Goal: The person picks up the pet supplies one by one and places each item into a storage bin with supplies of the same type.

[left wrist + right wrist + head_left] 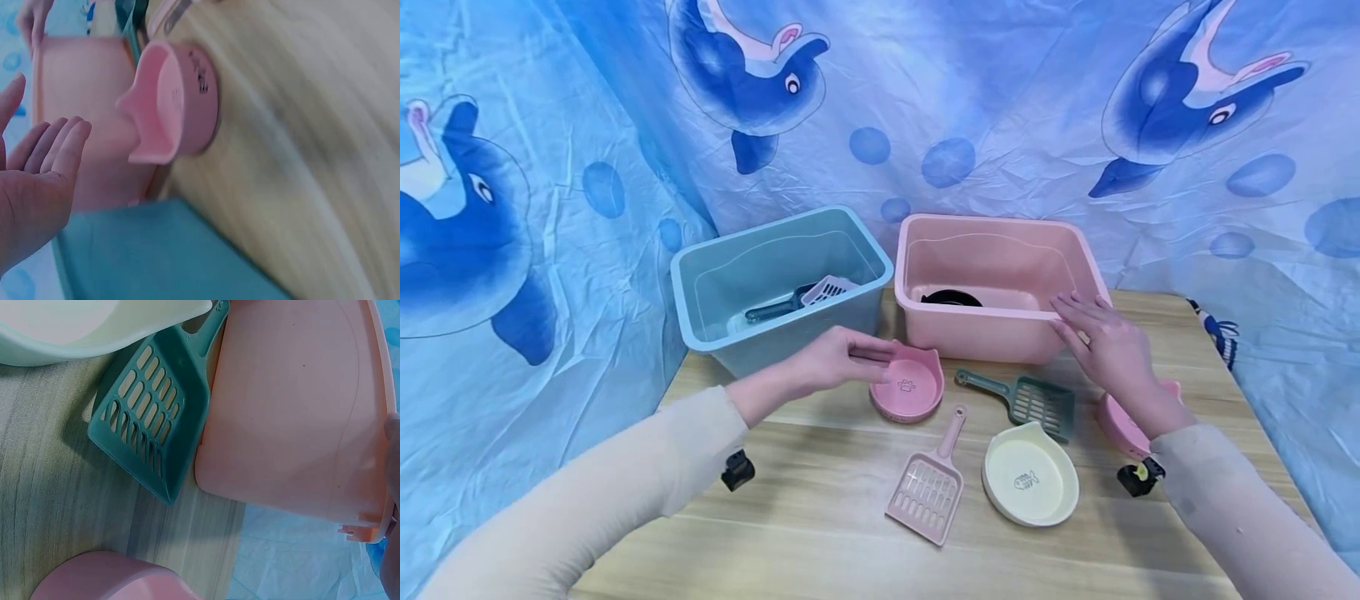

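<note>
Head view: paw-print bowl (907,400) near left grip (847,358)

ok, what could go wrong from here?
Right hand touches the pink bin's rim: a pull might drag it into the green scoop close in front. That arm crosses the right-hand pink bowl in the head view; withdrawing could clip it. Left hand is open beside the paw-print bowl; a hasty grab might shove it.

A pink bowl (908,398) bears a paw print (907,386), a cream bowl (1047,475) a fish (1026,481); one tub (985,337) is pink, the other tub (865,310) blue; blue dolphins (748,71) pattern the backdrop (1000,92).
</note>
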`<act>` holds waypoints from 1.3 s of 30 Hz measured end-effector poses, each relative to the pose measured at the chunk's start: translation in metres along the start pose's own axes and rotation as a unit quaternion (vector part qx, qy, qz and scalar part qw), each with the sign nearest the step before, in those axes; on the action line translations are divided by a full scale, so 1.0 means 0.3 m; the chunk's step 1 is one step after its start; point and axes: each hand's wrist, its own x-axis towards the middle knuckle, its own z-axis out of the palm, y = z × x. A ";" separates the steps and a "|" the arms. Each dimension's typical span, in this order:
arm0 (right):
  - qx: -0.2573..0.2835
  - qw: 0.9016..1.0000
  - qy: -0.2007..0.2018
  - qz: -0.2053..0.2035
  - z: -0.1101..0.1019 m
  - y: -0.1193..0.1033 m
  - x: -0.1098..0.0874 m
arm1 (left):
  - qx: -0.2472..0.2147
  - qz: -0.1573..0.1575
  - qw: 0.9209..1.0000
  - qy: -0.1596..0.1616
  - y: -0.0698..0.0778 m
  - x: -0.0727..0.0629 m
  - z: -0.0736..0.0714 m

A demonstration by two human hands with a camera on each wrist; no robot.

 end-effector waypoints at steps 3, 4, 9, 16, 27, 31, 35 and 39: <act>0.000 1.000 -0.001 0.003 0.000 0.001 -0.001 | -0.004 -0.008 1.000 -0.008 -0.017 0.036 0.051; 0.000 1.000 -0.001 0.004 0.001 0.002 -0.001 | -0.002 -0.011 1.000 -0.009 -0.021 0.047 0.067; -0.003 1.000 0.000 0.002 0.005 0.005 0.000 | -0.008 -0.016 1.000 -0.018 -0.045 0.088 0.145; -0.002 1.000 -0.002 0.003 0.012 0.004 -0.001 | -0.027 0.004 0.999 -0.032 -0.091 0.121 0.223; -0.004 1.000 -0.003 0.008 0.014 0.009 -0.002 | -0.022 -0.004 0.999 -0.042 -0.106 0.139 0.284; -0.004 1.000 -0.004 0.009 0.016 0.010 -0.003 | -0.022 -0.013 0.998 -0.051 -0.117 0.132 0.303; -0.003 1.000 -0.002 0.008 0.020 0.014 -0.002 | -0.042 -0.026 0.997 -0.055 -0.130 0.126 0.322; -0.001 1.000 -0.001 0.007 0.021 0.015 0.001 | -0.042 -0.042 0.997 -0.052 -0.146 0.123 0.342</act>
